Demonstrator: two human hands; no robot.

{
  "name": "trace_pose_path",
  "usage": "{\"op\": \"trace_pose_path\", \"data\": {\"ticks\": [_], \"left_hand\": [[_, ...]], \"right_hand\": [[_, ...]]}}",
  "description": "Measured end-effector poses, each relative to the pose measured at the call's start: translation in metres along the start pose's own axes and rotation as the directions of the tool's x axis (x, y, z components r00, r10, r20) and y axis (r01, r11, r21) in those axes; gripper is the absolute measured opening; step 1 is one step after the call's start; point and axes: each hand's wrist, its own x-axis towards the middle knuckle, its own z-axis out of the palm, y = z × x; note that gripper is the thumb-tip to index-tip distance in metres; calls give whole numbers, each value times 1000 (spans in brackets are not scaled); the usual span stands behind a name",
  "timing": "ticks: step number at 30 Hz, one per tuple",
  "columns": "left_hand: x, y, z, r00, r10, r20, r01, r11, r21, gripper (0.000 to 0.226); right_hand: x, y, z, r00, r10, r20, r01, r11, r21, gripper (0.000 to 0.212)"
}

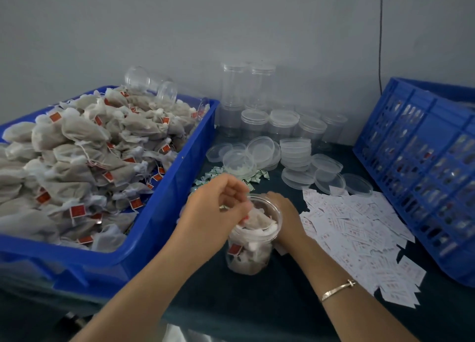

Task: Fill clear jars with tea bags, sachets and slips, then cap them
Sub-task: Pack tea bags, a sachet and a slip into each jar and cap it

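Note:
A clear jar packed with tea bags stands open on the dark table in front of me. My left hand hovers over its mouth, fingers curled and pinching something small at the rim; what it pinches is too blurred to name. My right hand wraps round the far right side of the jar near the rim. Loose tea bags with red tags fill a blue bin on the left. Green sachets lie behind my hands. White paper slips are spread to the right. Clear lids lie further back.
Empty clear jars stand stacked against the grey wall, with capped short ones in front. Two more empty jars lie atop the tea bags. A blue slatted crate holding filled jars stands at the right.

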Motion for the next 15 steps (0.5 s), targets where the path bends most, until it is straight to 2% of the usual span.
{"op": "trace_pose_path", "data": {"ticks": [2, 4, 6, 8, 10, 12, 13, 15], "left_hand": [[7, 1, 4, 1000, 12, -17, -12, 1000, -13, 12], [10, -5, 7, 999, 29, -33, -28, 999, 30, 12], [10, -14, 9, 999, 36, -17, -34, 996, 82, 25], [8, -22, 13, 999, 30, 27, -33, 994, 107, 43], [6, -28, 19, 996, -24, 90, 17, 997, 76, 71], [5, -33, 25, 988, -61, 139, 55, 997, 47, 101], [4, -35, 29, 987, -64, 148, 58, 997, 45, 111], [2, -37, 35, 992, -44, 120, 40, 999, 35, 113]], "right_hand": [[-4, 3, -15, 996, 44, -73, -32, 987, 158, 9], [-10, 3, -37, 979, 134, -156, -60, 911, 408, 9], [-20, -2, -60, 959, 152, -239, 11, 824, 566, 5], [-33, -12, -81, 952, 103, -289, 119, 745, 657, 8], [-47, -21, -94, 956, 13, -292, 202, 691, 694, 6], [-54, -27, -99, 973, -97, -211, 216, 714, 666, 7], [-55, -28, -99, 976, -154, -155, 217, 753, 621, 9], [-52, -24, -97, 974, -194, -115, 225, 793, 566, 13]]}}
